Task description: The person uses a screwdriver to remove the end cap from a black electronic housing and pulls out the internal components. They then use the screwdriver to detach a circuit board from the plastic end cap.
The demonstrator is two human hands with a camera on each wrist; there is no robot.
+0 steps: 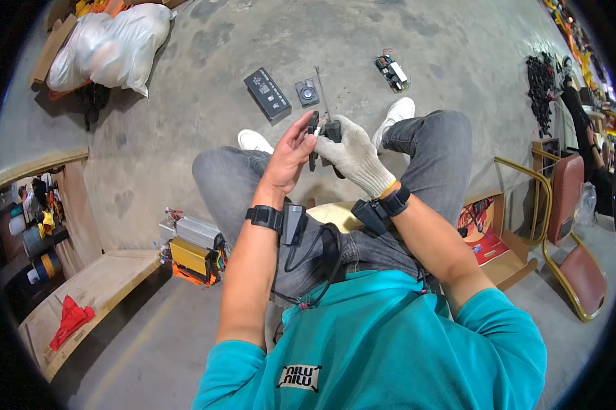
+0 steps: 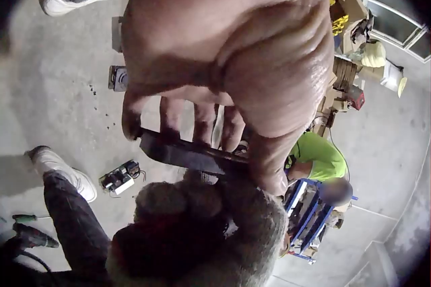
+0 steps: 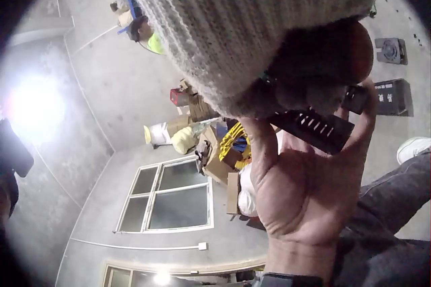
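The bare left hand (image 1: 291,158) grips a flat black part (image 1: 313,140) by its edges, between thumb and fingers; slots show along this part (image 3: 315,129) in the right wrist view. Close beside it, the right hand (image 1: 352,154), in a pale knitted glove, holds a dark object (image 1: 332,131) whose shape is mostly hidden by the glove. In the left wrist view the gloved fingers (image 2: 178,199) lie next to the black part (image 2: 192,156). Whether the two held things touch, I cannot tell.
On the concrete floor ahead lie a black box (image 1: 268,94), a small device with a round element (image 1: 307,91), a thin rod (image 1: 322,92) and a circuit board (image 1: 393,73). A yellow-and-silver unit (image 1: 192,253) sits at left, a chair (image 1: 572,198) at right.
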